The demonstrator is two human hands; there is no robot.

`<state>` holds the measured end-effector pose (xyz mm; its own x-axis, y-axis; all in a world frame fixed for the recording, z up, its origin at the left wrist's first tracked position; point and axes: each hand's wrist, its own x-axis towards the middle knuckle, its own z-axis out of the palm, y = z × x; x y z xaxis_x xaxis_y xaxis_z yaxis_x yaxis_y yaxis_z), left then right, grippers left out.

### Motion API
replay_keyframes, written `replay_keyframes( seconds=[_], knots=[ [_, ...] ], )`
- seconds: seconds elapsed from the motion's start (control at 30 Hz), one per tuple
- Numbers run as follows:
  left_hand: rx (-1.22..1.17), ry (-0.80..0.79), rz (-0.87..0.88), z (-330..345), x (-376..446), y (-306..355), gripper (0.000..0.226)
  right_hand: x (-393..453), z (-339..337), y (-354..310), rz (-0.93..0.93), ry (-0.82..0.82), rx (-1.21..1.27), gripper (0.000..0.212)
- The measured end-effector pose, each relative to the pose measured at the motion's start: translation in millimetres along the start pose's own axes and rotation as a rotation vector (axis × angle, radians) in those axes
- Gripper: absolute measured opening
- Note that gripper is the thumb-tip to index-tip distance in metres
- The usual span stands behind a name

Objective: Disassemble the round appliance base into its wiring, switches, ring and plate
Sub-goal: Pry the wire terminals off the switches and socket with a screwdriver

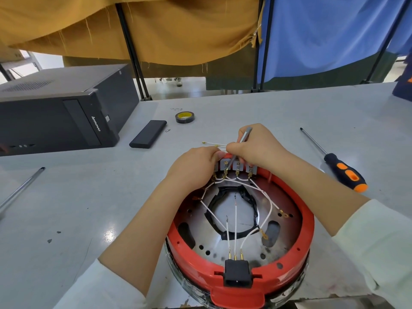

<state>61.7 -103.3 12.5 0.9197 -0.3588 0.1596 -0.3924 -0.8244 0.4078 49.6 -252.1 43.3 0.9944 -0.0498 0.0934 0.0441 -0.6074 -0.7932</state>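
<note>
On the grey table (223, 112), a round red plastic base (305, 221) lay open; the right hand (256, 146) pinched a slim metal tool (242, 141) at its switches (237, 167), the left hand (196, 166) gripping the rim, white wires (235, 221) crossing the steel plate (287, 239).

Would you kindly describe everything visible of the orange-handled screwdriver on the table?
The screwdriver lies flat on the grey table, to the right of the red base and beyond the right forearm. Its thin metal shaft points away from the person; its thick black handle with orange inserts and an orange end cap points nearer. No hand touches it.
</note>
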Motion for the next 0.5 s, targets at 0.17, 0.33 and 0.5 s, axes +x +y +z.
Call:
replay_keyframes(
  seconds=[0.17, 0.33, 0.5],
  knots=[
    [-0.019, -0.001, 0.011, 0, 0, -1, 0.032, -4, 2, 5, -0.057, 0.046, -0.008, 0.025],
    [-0.042, -0.009, 0.009, -1, 0, -2, 0.031, -13, 6, 15, -0.183, 0.141, 0.029, 0.030],
    [-0.015, 0.002, 0.013, -1, 0, -1, 0.035, -2, 4, 14, -0.101, 0.077, 0.038, 0.027]
  ],
)
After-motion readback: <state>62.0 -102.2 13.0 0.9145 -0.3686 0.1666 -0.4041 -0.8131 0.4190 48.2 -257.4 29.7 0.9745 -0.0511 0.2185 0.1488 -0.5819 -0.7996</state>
